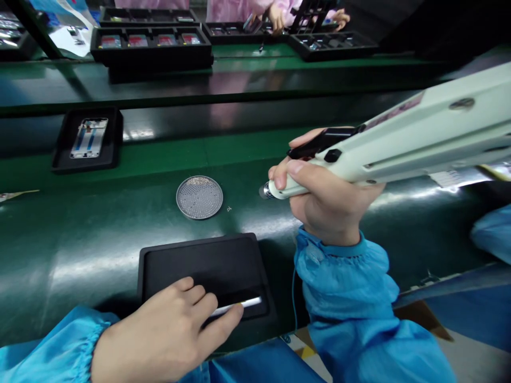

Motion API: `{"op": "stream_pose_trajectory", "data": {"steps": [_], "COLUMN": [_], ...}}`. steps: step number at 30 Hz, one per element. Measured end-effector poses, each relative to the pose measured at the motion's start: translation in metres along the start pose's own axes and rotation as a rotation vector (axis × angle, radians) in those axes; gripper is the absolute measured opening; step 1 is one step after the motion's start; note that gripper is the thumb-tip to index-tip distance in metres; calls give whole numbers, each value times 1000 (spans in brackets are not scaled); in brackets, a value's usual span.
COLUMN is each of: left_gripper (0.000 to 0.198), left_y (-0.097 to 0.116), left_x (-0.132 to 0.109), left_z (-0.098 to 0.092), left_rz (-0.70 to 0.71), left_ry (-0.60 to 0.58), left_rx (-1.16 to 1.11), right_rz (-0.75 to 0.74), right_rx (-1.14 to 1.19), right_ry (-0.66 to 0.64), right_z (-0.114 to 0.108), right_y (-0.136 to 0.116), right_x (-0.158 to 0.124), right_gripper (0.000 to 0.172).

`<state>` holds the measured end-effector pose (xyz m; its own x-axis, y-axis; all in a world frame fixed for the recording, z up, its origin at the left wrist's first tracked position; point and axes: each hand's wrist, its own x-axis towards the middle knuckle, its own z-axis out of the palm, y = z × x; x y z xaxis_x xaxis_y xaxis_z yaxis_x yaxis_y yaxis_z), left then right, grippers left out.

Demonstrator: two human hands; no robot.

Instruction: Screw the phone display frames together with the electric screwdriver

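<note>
While the right hand (325, 199) is closed firmly around a pale green electric screwdriver (403, 141), the left hand (167, 330) lies half open on a black tray (199, 260), and its thumb touches a thin white strip (239, 306). Beyond the left hand, just left of the screwdriver's tip, is a round metal dish (199, 197) with small screws (197, 181).

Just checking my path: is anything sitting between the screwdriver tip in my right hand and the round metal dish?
Nothing visible: only the green bench surface lies between the electric screwdriver's tip, in your right hand, and the perforated metal dish.
</note>
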<state>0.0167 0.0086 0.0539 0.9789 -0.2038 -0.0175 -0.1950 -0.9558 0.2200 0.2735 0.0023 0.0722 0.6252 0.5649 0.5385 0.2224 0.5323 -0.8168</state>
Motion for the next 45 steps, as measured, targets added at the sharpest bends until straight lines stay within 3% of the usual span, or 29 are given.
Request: {"op": "stream_pose_trajectory", "data": {"steps": [22,25,32,45], "left_gripper": [50,49,29,26], "left_y": [6,4,0,1], "left_x": [-3,-4,-7,-5], "left_z": [-1,2,4,2], "left_rz": [-33,-23,-10,-18], "left_ry": [0,51,295,292], "left_rx": [-70,-64,-108,-109], "right_rz": [91,80,66,76], "right_rx": [18,7,29,-11], "right_ry": [33,16,17,19], "right_z": [0,-1,-2,-3], "right_y": [-1,-1,1,1], "right_x": [1,1,1,0], "right_gripper": [17,18,21,16]}}
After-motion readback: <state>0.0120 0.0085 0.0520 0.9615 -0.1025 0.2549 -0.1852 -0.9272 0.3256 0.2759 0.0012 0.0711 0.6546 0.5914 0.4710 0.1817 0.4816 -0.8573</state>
